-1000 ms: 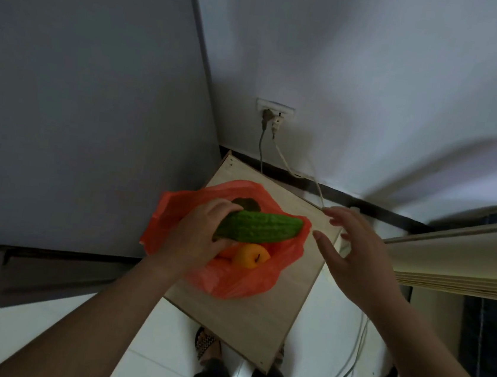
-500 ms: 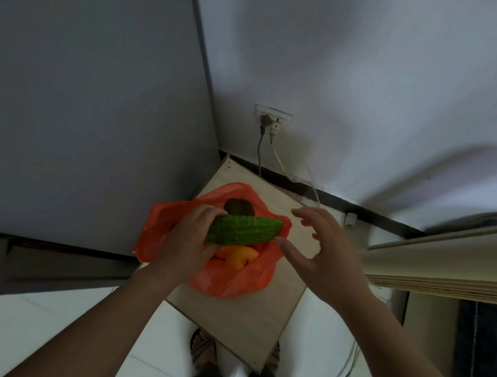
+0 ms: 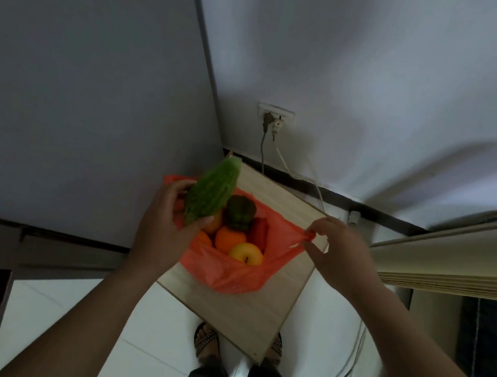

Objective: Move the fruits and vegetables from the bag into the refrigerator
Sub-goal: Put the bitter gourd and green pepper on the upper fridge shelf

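An orange plastic bag (image 3: 231, 274) lies open on a small wooden table (image 3: 261, 310). My left hand (image 3: 164, 225) grips a bumpy green bitter gourd (image 3: 212, 191), tilted upward above the bag's left edge. My right hand (image 3: 342, 254) pinches the bag's right handle (image 3: 299, 236) and pulls it outward. Inside the bag I see a dark green pepper (image 3: 240, 213), a red pepper (image 3: 258, 233), an orange (image 3: 229, 239) and a yellow apple (image 3: 246, 253). The grey refrigerator (image 3: 91, 93) stands at the left with its door closed.
A wall socket (image 3: 275, 117) with two plugs and trailing cables sits behind the table. A cream-coloured board or furniture edge (image 3: 449, 267) juts in from the right. My sandalled feet (image 3: 208, 342) stand on the white tiled floor below the table.
My left hand has lifted the bitter gourd out of the bag and swung its tip up and to the left. My right hand has closed on the bag's right handle.
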`<move>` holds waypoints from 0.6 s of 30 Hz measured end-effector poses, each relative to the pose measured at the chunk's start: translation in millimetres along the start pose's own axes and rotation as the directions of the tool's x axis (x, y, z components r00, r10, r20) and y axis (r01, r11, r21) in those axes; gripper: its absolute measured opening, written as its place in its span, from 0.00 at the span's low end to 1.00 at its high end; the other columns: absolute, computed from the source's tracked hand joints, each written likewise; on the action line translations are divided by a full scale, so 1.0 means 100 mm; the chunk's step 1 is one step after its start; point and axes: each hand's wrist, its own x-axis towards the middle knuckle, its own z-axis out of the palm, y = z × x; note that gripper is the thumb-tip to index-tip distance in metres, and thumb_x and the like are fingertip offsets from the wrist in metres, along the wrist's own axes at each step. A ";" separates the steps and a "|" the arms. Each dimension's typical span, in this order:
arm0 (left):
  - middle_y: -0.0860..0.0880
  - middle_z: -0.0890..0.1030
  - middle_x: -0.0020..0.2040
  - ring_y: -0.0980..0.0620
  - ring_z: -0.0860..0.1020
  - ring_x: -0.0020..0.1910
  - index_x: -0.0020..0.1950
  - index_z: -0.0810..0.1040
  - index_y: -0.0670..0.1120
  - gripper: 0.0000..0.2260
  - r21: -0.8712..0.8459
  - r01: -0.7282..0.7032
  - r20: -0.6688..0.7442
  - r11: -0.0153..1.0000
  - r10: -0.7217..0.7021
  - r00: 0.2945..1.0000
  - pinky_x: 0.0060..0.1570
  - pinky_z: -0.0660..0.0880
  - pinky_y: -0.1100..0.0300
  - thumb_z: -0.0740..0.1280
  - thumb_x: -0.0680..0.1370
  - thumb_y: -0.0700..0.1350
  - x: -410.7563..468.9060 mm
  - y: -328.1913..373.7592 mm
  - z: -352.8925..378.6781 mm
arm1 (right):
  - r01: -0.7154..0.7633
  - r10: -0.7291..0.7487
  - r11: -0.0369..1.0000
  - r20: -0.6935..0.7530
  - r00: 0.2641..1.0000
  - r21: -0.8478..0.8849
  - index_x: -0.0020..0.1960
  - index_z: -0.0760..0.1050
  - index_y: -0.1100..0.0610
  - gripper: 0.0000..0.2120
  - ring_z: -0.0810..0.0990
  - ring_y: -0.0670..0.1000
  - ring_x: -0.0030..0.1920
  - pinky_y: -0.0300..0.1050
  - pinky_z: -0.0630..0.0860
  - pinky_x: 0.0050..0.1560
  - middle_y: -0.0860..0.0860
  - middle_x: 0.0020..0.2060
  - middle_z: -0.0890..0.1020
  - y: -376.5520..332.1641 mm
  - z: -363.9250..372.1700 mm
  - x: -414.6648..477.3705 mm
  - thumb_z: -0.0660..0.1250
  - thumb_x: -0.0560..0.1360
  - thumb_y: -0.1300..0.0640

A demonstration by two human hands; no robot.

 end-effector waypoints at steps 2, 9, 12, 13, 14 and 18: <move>0.54 0.76 0.58 0.63 0.75 0.56 0.57 0.70 0.61 0.26 -0.060 0.029 -0.102 0.998 -0.035 0.994 0.52 0.74 0.63 0.77 0.65 0.49 -0.09 0.14 -0.08 | -0.026 0.028 0.999 0.066 0.997 -0.038 0.53 0.77 0.53 0.08 0.71 0.43 0.48 0.35 0.67 0.52 0.47 0.53 0.78 0.02 -0.04 0.02 0.66 0.74 0.55; 0.59 0.77 0.55 0.65 0.76 0.55 0.60 0.72 0.51 0.22 -0.280 0.058 -0.316 0.958 -0.149 0.937 0.47 0.75 0.71 0.73 0.69 0.42 -0.13 0.33 -0.31 | 0.070 -0.070 0.997 -0.026 0.997 0.014 0.60 0.74 0.50 0.15 0.75 0.47 0.55 0.41 0.72 0.57 0.47 0.62 0.73 -0.35 -0.22 0.15 0.67 0.74 0.53; 0.59 0.77 0.53 0.69 0.77 0.50 0.59 0.72 0.50 0.21 -0.330 0.069 -0.324 0.941 -0.182 0.928 0.45 0.75 0.72 0.73 0.69 0.41 -0.09 0.35 -0.29 | 0.195 -0.194 0.976 -0.023 0.981 0.099 0.60 0.75 0.52 0.13 0.73 0.46 0.54 0.41 0.74 0.55 0.47 0.58 0.74 -0.73 -0.12 0.30 0.65 0.75 0.56; 0.59 0.77 0.52 0.69 0.77 0.49 0.58 0.72 0.51 0.20 -0.338 0.067 -0.318 0.939 -0.181 0.931 0.44 0.74 0.73 0.73 0.69 0.40 -0.07 0.35 -0.28 | 0.228 -0.228 0.967 -0.017 0.974 0.110 0.59 0.75 0.52 0.13 0.73 0.45 0.52 0.41 0.74 0.54 0.47 0.57 0.75 -0.82 -0.04 0.36 0.65 0.75 0.56; 0.60 0.77 0.52 0.70 0.76 0.48 0.56 0.72 0.53 0.20 -0.337 0.067 -0.309 0.939 -0.178 0.934 0.43 0.74 0.74 0.73 0.69 0.40 -0.06 0.33 -0.27 | 0.251 -0.252 0.961 -0.008 0.968 0.116 0.58 0.75 0.52 0.12 0.71 0.44 0.50 0.39 0.73 0.52 0.48 0.55 0.76 -0.88 0.05 0.42 0.65 0.75 0.57; 0.60 0.77 0.52 0.66 0.76 0.53 0.52 0.71 0.60 0.20 -0.297 0.077 -0.276 0.952 -0.163 0.947 0.42 0.73 0.75 0.75 0.68 0.42 0.03 0.19 -0.22 | 0.231 -0.239 0.966 0.059 0.969 0.119 0.60 0.74 0.53 0.14 0.74 0.47 0.52 0.37 0.70 0.51 0.49 0.57 0.76 -0.87 0.43 0.61 0.66 0.75 0.56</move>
